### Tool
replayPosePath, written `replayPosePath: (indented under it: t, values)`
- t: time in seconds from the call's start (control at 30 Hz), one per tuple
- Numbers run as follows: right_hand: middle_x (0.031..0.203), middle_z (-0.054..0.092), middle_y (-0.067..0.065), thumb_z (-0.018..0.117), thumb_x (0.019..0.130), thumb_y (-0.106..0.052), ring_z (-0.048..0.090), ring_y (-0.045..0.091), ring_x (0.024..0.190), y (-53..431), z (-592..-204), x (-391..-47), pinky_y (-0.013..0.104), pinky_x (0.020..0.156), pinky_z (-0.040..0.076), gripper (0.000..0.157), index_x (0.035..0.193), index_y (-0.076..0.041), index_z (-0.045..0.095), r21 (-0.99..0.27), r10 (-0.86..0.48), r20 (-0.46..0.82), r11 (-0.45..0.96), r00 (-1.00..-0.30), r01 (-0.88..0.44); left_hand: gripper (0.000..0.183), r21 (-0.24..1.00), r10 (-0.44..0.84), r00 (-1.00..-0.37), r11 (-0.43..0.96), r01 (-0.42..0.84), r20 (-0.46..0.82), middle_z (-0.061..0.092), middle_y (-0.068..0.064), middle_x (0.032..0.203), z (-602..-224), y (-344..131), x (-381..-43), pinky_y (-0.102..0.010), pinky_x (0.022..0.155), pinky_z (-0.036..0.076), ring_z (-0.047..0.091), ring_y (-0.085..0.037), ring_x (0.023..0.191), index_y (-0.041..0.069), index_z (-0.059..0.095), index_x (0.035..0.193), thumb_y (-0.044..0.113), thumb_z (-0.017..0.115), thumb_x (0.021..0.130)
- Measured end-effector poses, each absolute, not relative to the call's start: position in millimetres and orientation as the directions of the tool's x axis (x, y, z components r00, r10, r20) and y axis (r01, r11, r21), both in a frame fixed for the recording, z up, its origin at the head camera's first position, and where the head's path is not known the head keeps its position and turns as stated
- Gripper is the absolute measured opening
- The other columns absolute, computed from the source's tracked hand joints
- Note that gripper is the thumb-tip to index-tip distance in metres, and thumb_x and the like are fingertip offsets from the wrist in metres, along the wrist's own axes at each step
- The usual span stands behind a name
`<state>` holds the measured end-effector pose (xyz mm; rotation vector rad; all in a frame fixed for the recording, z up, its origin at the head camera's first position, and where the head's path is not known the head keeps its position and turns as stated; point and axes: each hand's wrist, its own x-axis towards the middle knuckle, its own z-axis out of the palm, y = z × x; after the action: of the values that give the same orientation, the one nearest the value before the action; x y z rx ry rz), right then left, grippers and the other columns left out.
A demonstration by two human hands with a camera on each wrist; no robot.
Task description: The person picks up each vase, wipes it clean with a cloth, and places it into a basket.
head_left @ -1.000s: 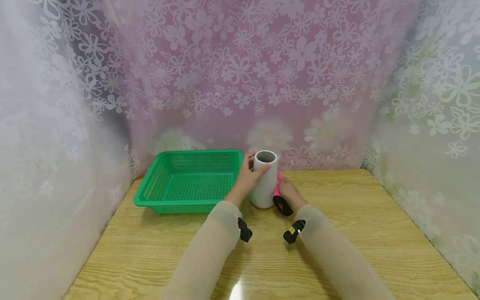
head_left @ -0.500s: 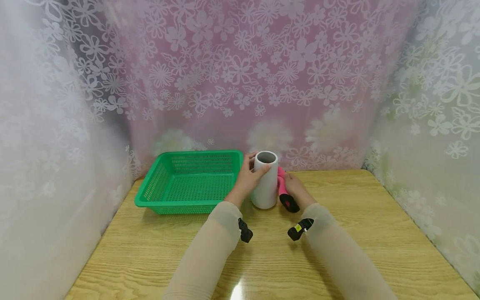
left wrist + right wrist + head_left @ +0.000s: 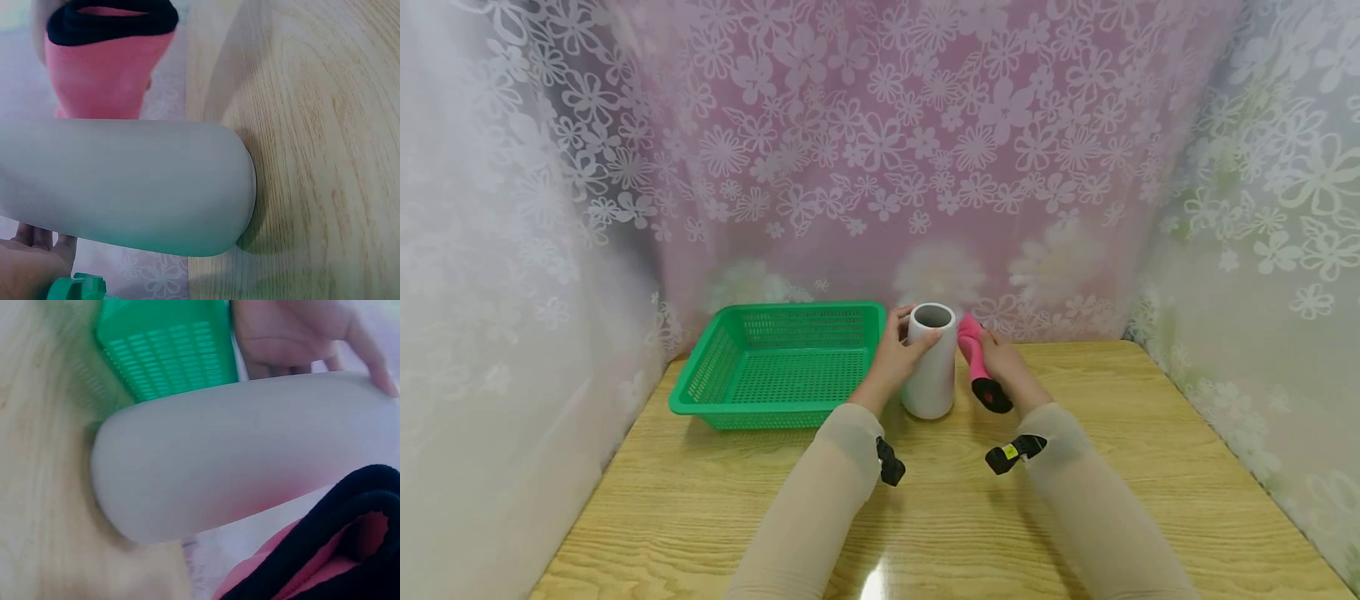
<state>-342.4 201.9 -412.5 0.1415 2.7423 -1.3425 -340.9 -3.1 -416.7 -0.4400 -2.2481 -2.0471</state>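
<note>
A tall white vase [image 3: 931, 367] stands upright on the table, its round mouth facing up. My left hand [image 3: 895, 354] grips it near the top, thumb across the front and fingers behind. Just to the right of the vase, my right hand [image 3: 1006, 365] holds a pink fabric piece with a black cuffed opening [image 3: 976, 358], shaped like a sock or glove. The cuff hangs downward, toward me. In the right wrist view, the dark cuff [image 3: 369, 494] gapes to show pink lining. The left wrist view shows the vase's side [image 3: 137, 181], with pink cloth [image 3: 106, 75] beyond it.
A green perforated plastic basket [image 3: 715, 408] sits left of the vase, close by my left hand. The wooden table [image 3: 940, 517] ends at a pink floral curtain [image 3: 865, 167] behind, with pale curtains at both sides.
My right hand has moved right and slightly up with the pink cloth piece, away from the vase, opening a gap between them. The left hand and vase have stayed in place.
</note>
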Motion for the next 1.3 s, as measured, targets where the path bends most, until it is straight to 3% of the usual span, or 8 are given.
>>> replayPosePath:
  t: [0.17,0.4,0.7,0.93,1.3]
  values:
    - [0.148,0.037,0.028,0.019,0.11,-0.043,0.039,0.041,0.126,202.6,-396.2,-332.2,0.054,0.11,0.032,0.063,0.159,-0.004,0.019,-0.82,0.019,-0.093,0.565,-0.995,0.087,0.07,0.969,0.19,-0.955,0.055,0.242,0.228,0.049,-0.009,0.142,-416.9,-3.6,-342.1,-0.05,0.106,0.043,0.051,-0.028,0.131,0.022,0.035,0.153,0.035,0.072,0.094]
    - [0.146,0.039,0.028,0.02,0.109,-0.046,0.043,0.041,0.121,203.1,-381.5,-325.7,0.052,0.107,0.034,0.064,0.16,-0.007,0.018,-0.821,0.012,-0.069,0.568,-0.998,0.064,0.067,0.973,0.191,-0.96,0.067,0.221,0.205,0.05,-0.013,0.141,-396.7,-6.2,-324.8,-0.05,0.105,0.044,0.051,-0.031,0.132,0.015,0.035,0.152,0.028,0.071,0.096]
    - [0.132,0.045,0.026,0.021,0.109,-0.048,0.049,0.034,0.103,201.3,-362.8,-316.7,0.044,0.094,0.041,0.063,0.162,-0.014,0.016,-0.844,0.001,-0.021,0.535,-1.0,0.019,0.068,0.966,0.164,-0.957,0.059,0.25,0.238,0.053,-0.006,0.136,-416.3,-2.2,-339.7,-0.048,0.105,0.045,0.053,-0.027,0.129,0.021,0.038,0.15,0.035,0.073,0.093]
    - [0.144,0.039,0.025,0.023,0.107,-0.052,0.045,0.038,0.115,196.4,-347.8,-308.7,0.052,0.106,0.035,0.066,0.162,-0.017,0.014,-0.865,-0.001,0.0,0.502,-1.0,0.0,0.068,0.965,0.168,-0.956,0.06,0.255,0.242,0.052,-0.007,0.137,-414.6,-2.0,-339.1,-0.047,0.104,0.045,0.052,-0.027,0.129,0.022,0.037,0.149,0.035,0.073,0.094]
    - [0.16,0.026,0.02,0.027,0.107,-0.053,0.037,0.042,0.134,185.9,-336.2,-300.9,0.059,0.113,0.026,0.064,0.162,-0.022,0.017,-0.878,0.004,0.1,0.471,-0.995,-0.087,0.071,0.961,0.176,-0.952,0.071,0.266,0.25,0.051,-0.007,0.138,-416.0,-2.3,-339.7,-0.049,0.105,0.044,0.052,-0.028,0.13,0.018,0.035,0.151,0.036,0.072,0.094]
